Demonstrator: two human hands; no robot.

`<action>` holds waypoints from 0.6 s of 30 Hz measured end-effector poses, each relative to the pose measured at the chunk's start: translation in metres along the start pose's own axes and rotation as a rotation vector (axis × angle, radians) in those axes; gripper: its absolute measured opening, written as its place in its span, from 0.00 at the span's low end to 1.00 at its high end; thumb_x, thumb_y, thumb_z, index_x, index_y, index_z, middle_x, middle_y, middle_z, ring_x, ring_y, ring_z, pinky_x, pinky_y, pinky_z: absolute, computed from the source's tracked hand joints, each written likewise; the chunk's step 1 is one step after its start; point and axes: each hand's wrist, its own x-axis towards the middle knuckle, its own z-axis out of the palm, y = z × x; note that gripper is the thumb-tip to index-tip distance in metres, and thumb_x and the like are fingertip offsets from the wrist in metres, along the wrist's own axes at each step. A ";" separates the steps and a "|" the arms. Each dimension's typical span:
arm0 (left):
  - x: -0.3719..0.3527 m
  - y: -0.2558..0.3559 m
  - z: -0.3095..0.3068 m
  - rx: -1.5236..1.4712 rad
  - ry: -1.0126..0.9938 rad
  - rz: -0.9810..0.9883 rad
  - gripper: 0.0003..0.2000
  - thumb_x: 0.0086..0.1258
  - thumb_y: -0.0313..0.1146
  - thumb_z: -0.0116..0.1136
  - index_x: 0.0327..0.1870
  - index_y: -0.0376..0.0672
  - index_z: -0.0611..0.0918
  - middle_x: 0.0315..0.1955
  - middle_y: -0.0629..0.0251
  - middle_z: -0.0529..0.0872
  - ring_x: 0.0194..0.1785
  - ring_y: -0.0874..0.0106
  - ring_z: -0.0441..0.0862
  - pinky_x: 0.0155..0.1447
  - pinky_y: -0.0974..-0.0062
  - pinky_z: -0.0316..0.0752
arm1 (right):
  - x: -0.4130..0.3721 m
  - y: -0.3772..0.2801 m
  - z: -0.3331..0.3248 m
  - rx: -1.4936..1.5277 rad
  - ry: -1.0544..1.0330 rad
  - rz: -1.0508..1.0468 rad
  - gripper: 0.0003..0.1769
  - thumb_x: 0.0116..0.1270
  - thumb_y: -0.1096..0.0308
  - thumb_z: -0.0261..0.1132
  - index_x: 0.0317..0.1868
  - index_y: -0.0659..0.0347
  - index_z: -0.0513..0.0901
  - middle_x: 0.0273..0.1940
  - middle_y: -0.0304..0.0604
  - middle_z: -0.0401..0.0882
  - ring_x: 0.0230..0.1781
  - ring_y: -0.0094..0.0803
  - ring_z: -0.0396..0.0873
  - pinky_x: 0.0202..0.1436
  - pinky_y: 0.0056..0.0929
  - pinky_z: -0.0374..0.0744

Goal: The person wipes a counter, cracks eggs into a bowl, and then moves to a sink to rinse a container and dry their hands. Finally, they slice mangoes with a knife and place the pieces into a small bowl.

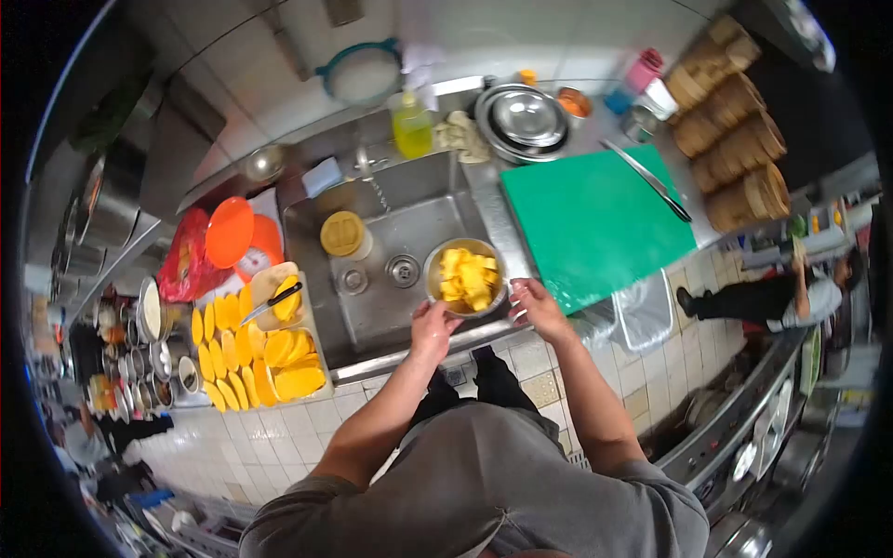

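Note:
A metal bowl filled with yellow-orange chunks is at the near right part of the sink. My left hand grips its near left rim, thumb at the edge. On the other side, my right hand has its fingers apart, close by the bowl's right side and beside the green cutting board's near left corner. Nothing shows in that hand.
A knife lies on the green cutting board. In the sink stands a yellow-lidded container. Yellow-orange slices and another knife lie at left. Metal bowls sit behind; another person is at right.

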 end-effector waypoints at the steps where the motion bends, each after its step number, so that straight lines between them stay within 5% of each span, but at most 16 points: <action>1: -0.013 -0.007 0.015 0.064 -0.112 -0.060 0.09 0.74 0.25 0.59 0.52 0.39 0.80 0.45 0.59 0.87 0.45 0.66 0.89 0.44 0.63 0.87 | -0.016 -0.003 -0.015 0.091 0.005 -0.022 0.20 0.81 0.55 0.64 0.61 0.60 0.76 0.45 0.42 0.80 0.35 0.29 0.83 0.31 0.31 0.85; 3: -0.033 -0.026 0.046 0.270 -0.309 -0.159 0.09 0.77 0.26 0.58 0.54 0.43 0.77 0.50 0.64 0.85 0.49 0.69 0.86 0.54 0.63 0.83 | -0.048 0.004 -0.055 0.205 0.144 -0.098 0.09 0.78 0.62 0.65 0.49 0.55 0.77 0.38 0.36 0.80 0.29 0.24 0.80 0.26 0.26 0.82; 7: -0.052 -0.038 0.087 0.579 -0.721 -0.205 0.16 0.84 0.39 0.59 0.67 0.51 0.75 0.68 0.65 0.74 0.68 0.68 0.76 0.65 0.58 0.82 | -0.138 0.000 -0.152 0.272 0.437 -0.188 0.05 0.76 0.66 0.67 0.45 0.56 0.80 0.30 0.33 0.80 0.24 0.21 0.77 0.23 0.22 0.77; 9: -0.051 -0.042 0.087 0.627 -0.623 -0.092 0.17 0.83 0.39 0.59 0.67 0.48 0.75 0.67 0.64 0.76 0.68 0.64 0.78 0.66 0.56 0.81 | -0.188 -0.004 -0.210 0.134 0.584 -0.234 0.06 0.75 0.65 0.67 0.44 0.57 0.80 0.30 0.33 0.81 0.24 0.21 0.77 0.25 0.24 0.78; 14: -0.055 -0.032 0.047 0.608 -0.208 -0.016 0.15 0.83 0.39 0.59 0.63 0.45 0.78 0.63 0.60 0.82 0.62 0.61 0.84 0.62 0.57 0.82 | -0.199 0.062 -0.333 -0.916 0.919 -0.110 0.13 0.70 0.62 0.68 0.46 0.62 0.81 0.32 0.51 0.85 0.30 0.50 0.85 0.36 0.48 0.82; 15: -0.060 -0.031 0.037 0.601 -0.158 -0.001 0.15 0.83 0.39 0.59 0.63 0.45 0.78 0.62 0.59 0.83 0.61 0.61 0.84 0.62 0.58 0.83 | -0.174 0.076 -0.338 -0.980 0.943 0.069 0.17 0.67 0.59 0.69 0.45 0.64 0.81 0.37 0.61 0.86 0.38 0.63 0.84 0.42 0.56 0.81; 18: -0.077 -0.029 0.008 0.610 -0.046 0.060 0.16 0.83 0.41 0.59 0.63 0.44 0.78 0.59 0.58 0.85 0.58 0.61 0.86 0.60 0.60 0.83 | -0.086 0.126 -0.345 -0.904 0.944 0.226 0.17 0.76 0.58 0.57 0.51 0.59 0.86 0.49 0.62 0.88 0.54 0.65 0.85 0.56 0.57 0.82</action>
